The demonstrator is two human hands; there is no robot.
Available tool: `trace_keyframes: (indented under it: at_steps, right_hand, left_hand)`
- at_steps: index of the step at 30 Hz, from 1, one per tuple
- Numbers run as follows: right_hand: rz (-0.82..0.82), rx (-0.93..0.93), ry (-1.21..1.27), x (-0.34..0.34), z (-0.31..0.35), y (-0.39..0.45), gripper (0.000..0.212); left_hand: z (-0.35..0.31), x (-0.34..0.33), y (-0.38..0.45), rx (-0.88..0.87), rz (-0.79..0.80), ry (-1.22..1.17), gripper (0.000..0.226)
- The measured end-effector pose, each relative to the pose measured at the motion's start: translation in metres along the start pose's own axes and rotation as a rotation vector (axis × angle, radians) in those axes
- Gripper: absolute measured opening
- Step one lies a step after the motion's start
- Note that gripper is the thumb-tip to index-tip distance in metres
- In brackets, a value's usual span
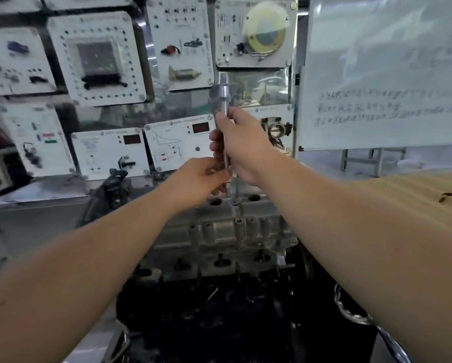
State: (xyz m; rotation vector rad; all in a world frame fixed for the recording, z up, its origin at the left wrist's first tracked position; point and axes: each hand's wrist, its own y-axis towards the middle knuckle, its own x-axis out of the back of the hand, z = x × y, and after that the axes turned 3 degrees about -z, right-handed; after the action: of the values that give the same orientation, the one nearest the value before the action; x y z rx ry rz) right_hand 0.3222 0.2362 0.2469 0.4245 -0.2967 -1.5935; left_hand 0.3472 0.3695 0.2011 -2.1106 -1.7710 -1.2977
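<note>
A long silver metal tool (223, 106), a socket wrench with an extension shaft, stands nearly upright over the grey engine block (219, 231). My right hand (241, 145) grips the shaft around its middle, thumb on the upper part. My left hand (201, 176) pinches the shaft lower down, just below the right hand. The tool's lower end reaches down to a bolt hole (234, 203) on the block's top face. Its thick head sticks up above my right hand.
White training panels (96, 58) with meters and car parts cover the wall behind the engine. A whiteboard (381, 74) with handwriting stands at the right. A wooden tabletop (415, 189) lies to the right, and a dark greasy stand (206, 323) sits below the block.
</note>
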Motion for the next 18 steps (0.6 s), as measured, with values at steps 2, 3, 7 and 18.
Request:
trace_keyframes:
  at_steps: [2, 3, 7, 18]
  right_hand:
    - [0.029, 0.001, 0.027, -0.010, -0.006, 0.005, 0.019]
    - [0.029, 0.010, 0.031, -0.014, -0.010, 0.007, 0.020]
    - [-0.006, 0.057, 0.018, -0.023, -0.019, 0.016, 0.028]
    - [0.036, -0.019, 0.211, -0.028, -0.040, 0.030, 0.046]
  left_hand:
    - [0.008, 0.006, 0.000, 0.003, 0.004, 0.041, 0.021]
    - [0.012, 0.008, 0.001, 0.003, 0.009, 0.065, 0.024]
    - [0.020, 0.009, 0.006, -0.025, -0.004, 0.056, 0.041]
    - [0.036, 0.026, 0.018, -0.034, 0.066, 0.076, 0.028]
